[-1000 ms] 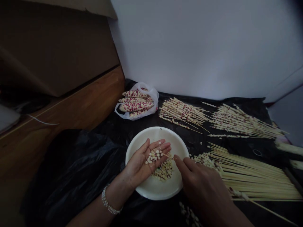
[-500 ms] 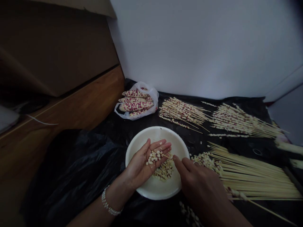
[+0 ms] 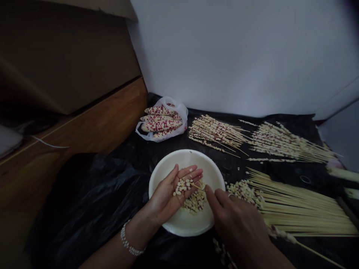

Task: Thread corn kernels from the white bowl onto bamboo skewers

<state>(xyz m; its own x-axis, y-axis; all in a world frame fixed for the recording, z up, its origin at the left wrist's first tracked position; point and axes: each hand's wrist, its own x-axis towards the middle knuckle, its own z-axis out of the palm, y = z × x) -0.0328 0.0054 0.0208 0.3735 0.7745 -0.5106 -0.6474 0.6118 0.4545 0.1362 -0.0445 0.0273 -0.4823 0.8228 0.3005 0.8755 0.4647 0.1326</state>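
My left hand [image 3: 175, 190] is palm up above the white bowl [image 3: 157, 170], its fingers stretched out and holding loose corn kernels [image 3: 182, 186] in the palm. My right hand [image 3: 231, 209] is closed on a thin skewer [image 3: 195, 185], whose tip points left into those kernels. Past the right wrist, a stick with kernels threaded on it [image 3: 283, 234] slants to the lower right; the hand hides whether it is the same skewer. More kernels [image 3: 195, 201] lie in the bowl, under my left fingers.
A plastic bag [image 3: 183, 112] holds several speckled corn cobs [image 3: 161, 126]. Threaded skewers lie in two piles, one near [image 3: 214, 130] and one farther right [image 3: 280, 142]. Bare skewers [image 3: 305, 205] fan out beside a kernel heap [image 3: 244, 191]. Black plastic sheeting [image 3: 112, 190] covers the surface before a white wall [image 3: 238, 56].
Almost nothing differs. My right hand and the skewer have shifted very slightly, while my left hand stays in place with its kernels.
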